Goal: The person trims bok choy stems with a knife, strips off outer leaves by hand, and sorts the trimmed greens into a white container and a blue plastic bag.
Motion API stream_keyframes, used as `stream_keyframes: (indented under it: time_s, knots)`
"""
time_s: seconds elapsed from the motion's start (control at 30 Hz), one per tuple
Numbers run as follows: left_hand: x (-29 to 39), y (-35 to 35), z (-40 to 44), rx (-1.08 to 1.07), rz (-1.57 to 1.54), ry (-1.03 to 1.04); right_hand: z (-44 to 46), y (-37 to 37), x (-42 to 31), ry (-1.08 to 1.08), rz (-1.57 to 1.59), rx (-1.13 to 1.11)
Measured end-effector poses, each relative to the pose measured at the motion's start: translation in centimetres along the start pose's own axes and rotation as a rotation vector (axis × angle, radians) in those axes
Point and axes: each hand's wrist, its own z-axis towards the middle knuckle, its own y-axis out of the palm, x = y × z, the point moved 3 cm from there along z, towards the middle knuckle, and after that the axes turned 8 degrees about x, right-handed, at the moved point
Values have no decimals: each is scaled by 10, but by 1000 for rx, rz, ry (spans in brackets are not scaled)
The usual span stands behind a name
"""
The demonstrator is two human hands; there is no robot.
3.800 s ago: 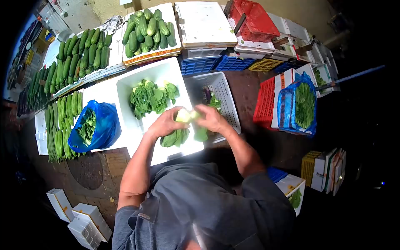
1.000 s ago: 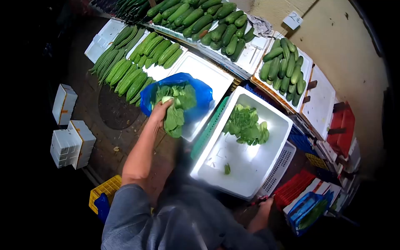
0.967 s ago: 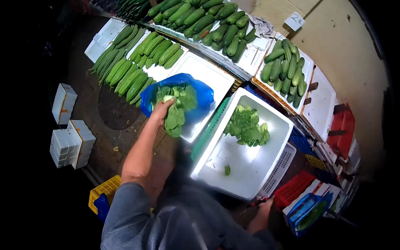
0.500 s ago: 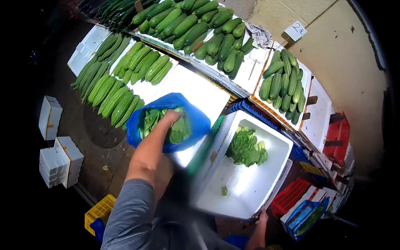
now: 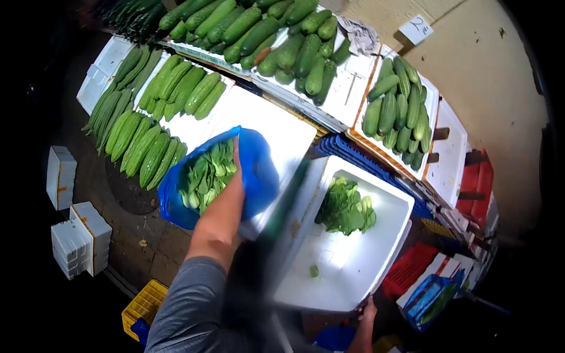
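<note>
A blue plastic bag (image 5: 259,176), its mouth wide apart, sits on the white surface and holds bok choy (image 5: 207,176). My left hand (image 5: 236,154) is inside the bag, along the right side of the greens; its fingers are hidden by the bag. A white foam box (image 5: 368,265) stands tilted at my right, with a bunch of bok choy (image 5: 344,207) toward its far end and a loose leaf (image 5: 314,270) nearer me. Below the box's near right corner, my right hand (image 5: 368,310) grips its edge.
Ridged green gourds (image 5: 154,160) lie left of the bag, with long beans (image 5: 112,112) beyond. Cucumbers (image 5: 403,112) fill a foam tray near a price card (image 5: 415,29). More green gourds (image 5: 253,35) lie at the back. Foam boxes (image 5: 82,238) and a yellow crate (image 5: 144,306) stand on the floor.
My left hand has moved from on top of the greens to the bag's right side, deeper in. More bok choy shows in the bag. The view has shifted slightly; my right hand stays at the box.
</note>
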Motion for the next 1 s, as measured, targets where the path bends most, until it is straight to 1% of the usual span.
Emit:
stream_keyframes:
  time_s: [0.03, 0.07, 0.1, 0.13, 0.17, 0.2, 0.23, 0.27, 0.3, 0.37, 0.43, 0.47, 0.5, 0.57, 0.63, 0.67, 0.7, 0.77, 0.8, 0.83, 0.9, 0.93, 0.97, 1.0]
  knots:
    - [-4, 3, -2, 6, -94, 60, -6, 4, -6, -3, -9, 28]
    - [-11, 6, -1, -44, -139, 103, -28, 15, -21, -13, 58, -27]
    - [-20, 8, 0, -141, -36, 170, -25, 14, -19, 14, 105, -56]
    - [-72, 39, 15, -320, -421, 65, -27, 14, -21, 28, 104, -69]
    - [-80, 42, 13, -378, -484, 52, -32, 17, -25, 9, 76, -35]
    - [-86, 45, 10, -436, -546, 35, -20, 14, -22, 56, 110, -74]
    - [-32, -1, 7, -365, -300, 159, -23, 16, -26, 72, 139, -85]
    - [4, -30, -5, -224, -171, 293, -9, 15, -21, 114, 138, -42]
    - [24, -50, -19, -66, -46, 431, -16, 17, -28, 108, 208, -87]
    - [-3, -50, -17, -121, -579, 112, -15, 14, -39, 92, 174, -129]
    - [27, -76, -39, -239, -749, -253, -13, 9, -53, 62, 189, -192]
    - [49, -86, -52, -318, -851, -347, -14, 7, -60, 107, 216, -152]
    - [79, -100, -69, -360, -901, -493, -36, 8, -84, 162, 234, -138]
    - [80, -91, -77, -392, -745, -205, -28, 10, -100, 112, 285, -183]
    - [89, -80, -79, -483, -667, -91, -19, 28, -113, -10, 278, -342]
    - [93, -75, -81, -524, -629, -34, -18, 43, -119, -59, 220, -286]
    - [95, -73, -80, -515, -580, -24, -20, 66, -126, -105, 161, -233]
    - [104, -76, -82, -495, -471, 3, -29, 115, -142, -222, -21, -281]
    - [111, -86, -87, -476, -440, 11, -22, 140, -143, -307, -24, -336]
    - [100, -86, -83, -425, -475, 20, -10, 167, -141, -393, -27, -393]
    - [118, -110, -102, -387, -387, 25, 22, 216, -143, -597, -169, -317]
    - [97, -110, -98, -409, -434, 41, 18, 232, -156, -706, -234, -242]
    - [92, -115, -101, -372, -418, 24, 13, 246, -171, -812, -298, -163]
    - [76, -120, -97, -346, -441, 50, 18, 261, -179, -824, -301, -126]
